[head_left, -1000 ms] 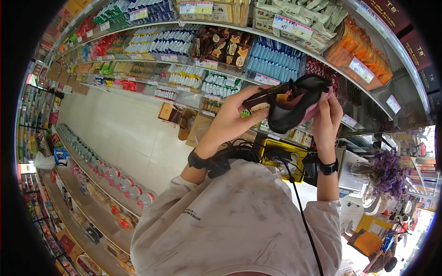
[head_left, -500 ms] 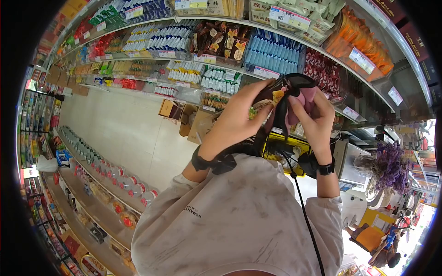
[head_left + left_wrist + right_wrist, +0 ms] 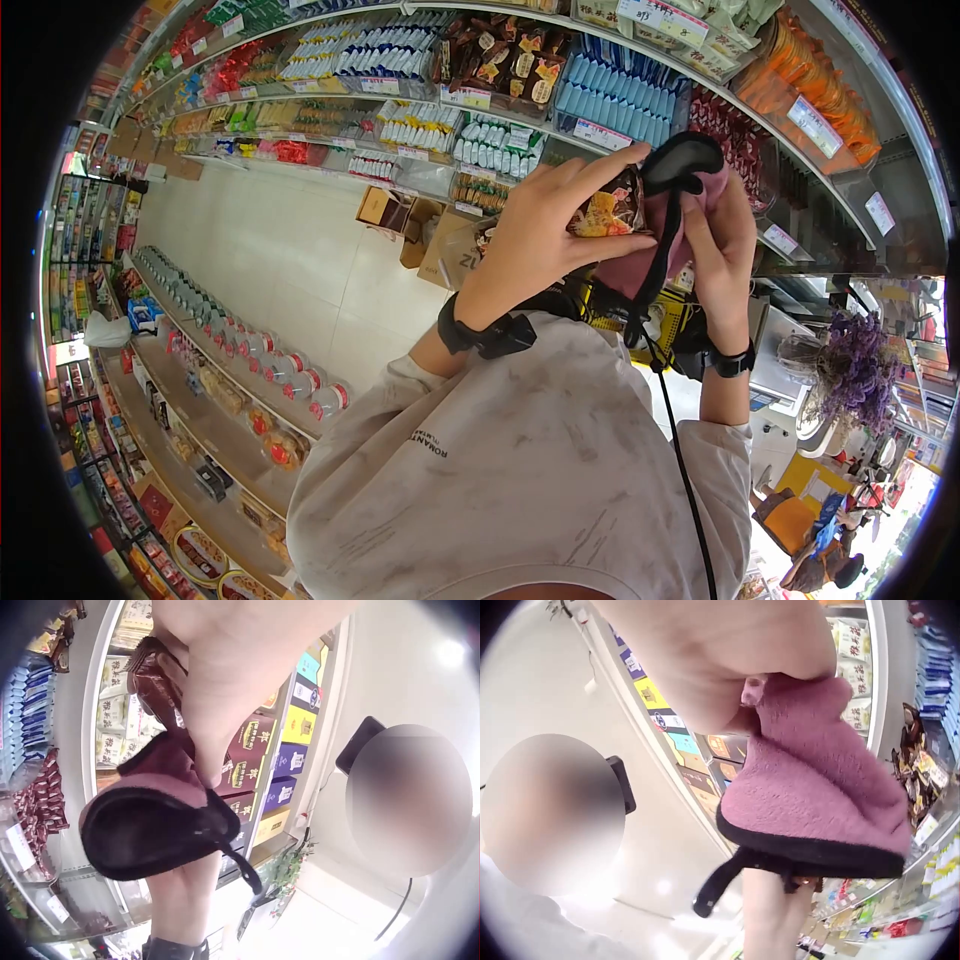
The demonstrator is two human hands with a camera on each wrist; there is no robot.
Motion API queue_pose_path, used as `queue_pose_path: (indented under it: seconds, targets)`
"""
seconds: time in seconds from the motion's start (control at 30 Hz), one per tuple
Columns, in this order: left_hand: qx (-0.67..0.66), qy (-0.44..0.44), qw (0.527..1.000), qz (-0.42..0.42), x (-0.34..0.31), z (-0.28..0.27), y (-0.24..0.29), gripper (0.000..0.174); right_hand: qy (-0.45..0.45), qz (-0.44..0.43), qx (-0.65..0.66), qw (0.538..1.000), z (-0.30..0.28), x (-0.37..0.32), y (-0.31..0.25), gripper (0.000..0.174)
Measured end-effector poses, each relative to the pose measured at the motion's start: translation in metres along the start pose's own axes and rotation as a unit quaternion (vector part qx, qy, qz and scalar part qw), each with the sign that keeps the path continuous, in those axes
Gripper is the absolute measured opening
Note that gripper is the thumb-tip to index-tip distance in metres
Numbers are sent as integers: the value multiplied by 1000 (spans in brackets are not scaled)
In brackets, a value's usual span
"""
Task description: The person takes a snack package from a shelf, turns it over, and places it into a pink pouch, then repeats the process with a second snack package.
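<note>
My left hand (image 3: 535, 225) holds a shiny brown snack packet (image 3: 612, 212) with orange print between thumb and fingers. Right beside it is a soft pink fleece piece (image 3: 817, 780) with black edging, a black rounded panel (image 3: 142, 836) and a black strap. My right hand (image 3: 728, 255) grips this fleece piece, its thumb lying on the pink cloth. In the left wrist view, the brown packet (image 3: 159, 682) shows under the left hand, close above the fleece. Part of the packet is hidden by the left hand and the fleece.
Shelves ahead carry packed snacks: brown packets (image 3: 500, 60), light blue packets (image 3: 615, 100) and orange packets (image 3: 810, 95). A yellow basket (image 3: 680, 325) is below the hands. Cardboard boxes (image 3: 383, 208) sit on the floor; bottles (image 3: 300, 383) line a shelf at left.
The fleece piece has turned and folded, with its black panel now uppermost. More of the packet's orange print shows beside the left thumb. The head view has shifted slightly.
</note>
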State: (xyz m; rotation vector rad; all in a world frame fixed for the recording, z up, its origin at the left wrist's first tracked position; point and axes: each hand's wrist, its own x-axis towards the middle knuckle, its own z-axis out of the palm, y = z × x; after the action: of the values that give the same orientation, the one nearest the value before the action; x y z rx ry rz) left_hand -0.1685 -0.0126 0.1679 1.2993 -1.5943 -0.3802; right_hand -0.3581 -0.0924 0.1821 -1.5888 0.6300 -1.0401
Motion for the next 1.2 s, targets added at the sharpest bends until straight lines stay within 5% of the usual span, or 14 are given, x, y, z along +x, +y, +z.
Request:
queue_pose_path:
  seconds: [0.07,0.23,0.37,0.7,1.2]
  targets:
    - [-4,13,1000,5,-1,0,1,77,61,-33,11,998,3,2,-1,33]
    - [77,23,996,27,-3,-3,5,69,-64,51,31,996,-20,0,-11,34]
    - [122,48,989,64,-2,1,2,69,-99,67,-52,991,-16,-6,-11,37]
    - [165,45,982,76,-2,4,3,71,-110,134,-25,985,-16,-8,-4,31]
    - [171,12,983,67,-3,10,-7,57,-128,80,-170,974,-16,-6,-11,21]
